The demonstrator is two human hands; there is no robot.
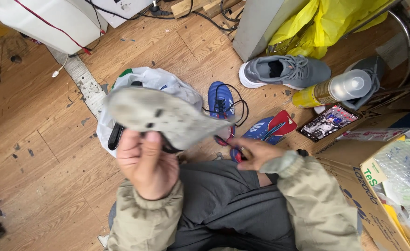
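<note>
Holding a worn grey insole (163,116) up over the lap, the left hand (144,162) pinched its heel end; it looked light and floppy. The right hand (254,153) gripped a red lace (227,142) by blue shoes (221,102).

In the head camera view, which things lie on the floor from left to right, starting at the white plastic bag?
White plastic bag → blue shoe with black laces → grey sneaker → yellow spray can with clear cap.
</note>
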